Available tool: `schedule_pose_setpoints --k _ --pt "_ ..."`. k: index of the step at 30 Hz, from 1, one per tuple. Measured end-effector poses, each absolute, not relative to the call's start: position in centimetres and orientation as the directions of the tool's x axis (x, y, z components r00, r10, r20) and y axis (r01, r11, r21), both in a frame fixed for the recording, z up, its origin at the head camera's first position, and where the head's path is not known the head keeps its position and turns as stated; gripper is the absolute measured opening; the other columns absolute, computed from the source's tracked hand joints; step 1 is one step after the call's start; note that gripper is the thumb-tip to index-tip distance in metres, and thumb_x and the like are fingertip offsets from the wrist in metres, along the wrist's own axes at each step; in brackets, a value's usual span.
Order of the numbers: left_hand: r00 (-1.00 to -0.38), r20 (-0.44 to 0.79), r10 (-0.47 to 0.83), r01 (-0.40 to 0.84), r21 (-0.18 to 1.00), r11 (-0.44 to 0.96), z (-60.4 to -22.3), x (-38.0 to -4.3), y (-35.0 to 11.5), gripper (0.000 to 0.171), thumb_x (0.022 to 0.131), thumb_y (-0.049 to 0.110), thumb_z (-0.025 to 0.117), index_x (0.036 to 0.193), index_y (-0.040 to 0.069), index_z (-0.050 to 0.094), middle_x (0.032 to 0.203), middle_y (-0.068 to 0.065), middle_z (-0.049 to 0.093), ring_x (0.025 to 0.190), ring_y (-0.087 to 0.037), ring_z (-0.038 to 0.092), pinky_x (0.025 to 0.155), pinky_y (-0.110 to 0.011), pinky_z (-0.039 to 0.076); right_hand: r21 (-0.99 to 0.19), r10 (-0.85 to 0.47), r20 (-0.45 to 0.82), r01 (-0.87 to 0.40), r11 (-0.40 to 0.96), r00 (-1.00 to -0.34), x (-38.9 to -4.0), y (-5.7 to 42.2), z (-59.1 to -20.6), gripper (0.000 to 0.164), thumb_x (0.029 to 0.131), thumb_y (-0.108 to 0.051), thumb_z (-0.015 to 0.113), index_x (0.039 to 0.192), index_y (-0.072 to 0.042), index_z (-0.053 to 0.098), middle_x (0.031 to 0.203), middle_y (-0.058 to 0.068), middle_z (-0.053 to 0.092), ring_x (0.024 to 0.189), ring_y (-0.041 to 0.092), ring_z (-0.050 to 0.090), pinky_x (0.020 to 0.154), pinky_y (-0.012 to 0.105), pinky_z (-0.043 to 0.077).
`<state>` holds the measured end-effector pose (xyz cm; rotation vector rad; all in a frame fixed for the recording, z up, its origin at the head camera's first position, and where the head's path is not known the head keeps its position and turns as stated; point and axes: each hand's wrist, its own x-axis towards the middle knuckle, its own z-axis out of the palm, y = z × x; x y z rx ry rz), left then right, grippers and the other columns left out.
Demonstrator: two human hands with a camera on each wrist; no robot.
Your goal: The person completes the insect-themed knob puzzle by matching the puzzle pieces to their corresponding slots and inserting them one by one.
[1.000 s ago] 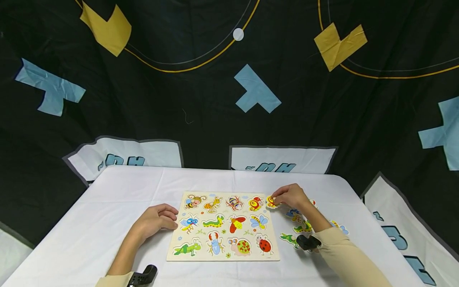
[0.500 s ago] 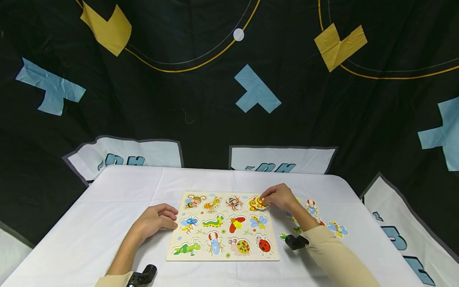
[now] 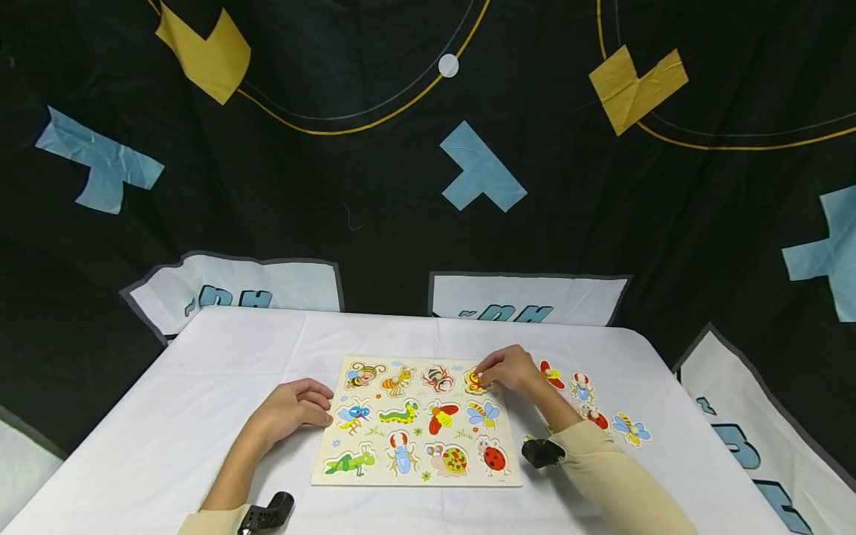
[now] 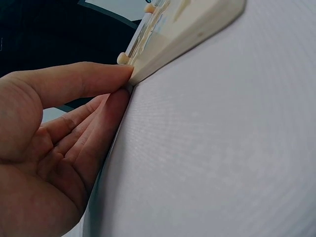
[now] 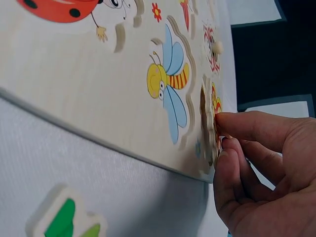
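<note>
The wooden insect puzzle board (image 3: 374,435) lies flat on the white table. My right hand (image 3: 511,369) is at its far right corner, pinching a red and yellow butterfly puzzle piece (image 3: 473,383) between thumb and fingers. In the right wrist view the butterfly piece (image 5: 209,131) stands slightly tilted over its matching recess, its edge close over the wood. At the board's left side, my left hand (image 3: 294,407) rests on the table with relaxed fingers. In the left wrist view its thumb (image 4: 91,81) touches the board's edge (image 4: 182,52).
Right of the board lie loose pieces: a red-winged insect (image 3: 551,374), a stag beetle (image 3: 582,387), a ladybug (image 3: 594,418) and a blue-winged bee (image 3: 631,429). A green piece (image 5: 64,219) is mostly hidden by my right wrist in the head view. A wooden knob (image 5: 217,48) rises from the spider.
My right hand has carried the butterfly piece leftward from beside the board onto its far right recess, uncovering more loose pieces. My left hand stays put.
</note>
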<state>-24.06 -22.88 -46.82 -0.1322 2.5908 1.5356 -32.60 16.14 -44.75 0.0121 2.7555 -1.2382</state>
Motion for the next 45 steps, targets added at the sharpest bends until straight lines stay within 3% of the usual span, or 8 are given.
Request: schedule_pose_setpoints --k 45 --pt "-0.989 -0.149 0.007 -0.128 0.870 0.477 -46.8 -24.1 -23.1 0.050 0.070 0.009 0.084 0.115 0.002 0.067 0.093 -0.005 0.069 0.082 -0.016 0.060 0.072 -0.029 0.048 -0.759 -0.025 -0.095 0.056 0.649 -0.995 -32.6 15.6 -46.0 0.012 0.073 -0.012 0.084 0.084 -0.011 0.079 0.088 0.004 0.074 0.076 0.018 0.060 0.062 0.026 0.045"
